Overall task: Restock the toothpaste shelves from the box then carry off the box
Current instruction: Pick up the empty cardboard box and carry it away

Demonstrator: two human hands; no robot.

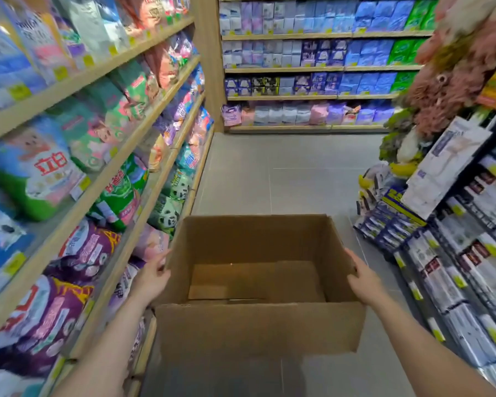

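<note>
An open brown cardboard box (255, 330) is held up in front of me above the aisle floor, and its inside is empty. My left hand (152, 277) grips the box's left wall, fingers curled over the rim. My right hand (362, 277) grips the right wall the same way. The near flap hangs down towards me. No toothpaste is in view.
Wooden shelves (98, 179) packed with colourful bags run along my left. A dark rack (455, 253) of small packets lines my right, with plush items (453, 81) hanging above. More stocked shelves (312, 70) close the aisle's far end. Grey floor tiles (284, 173) stretch ahead.
</note>
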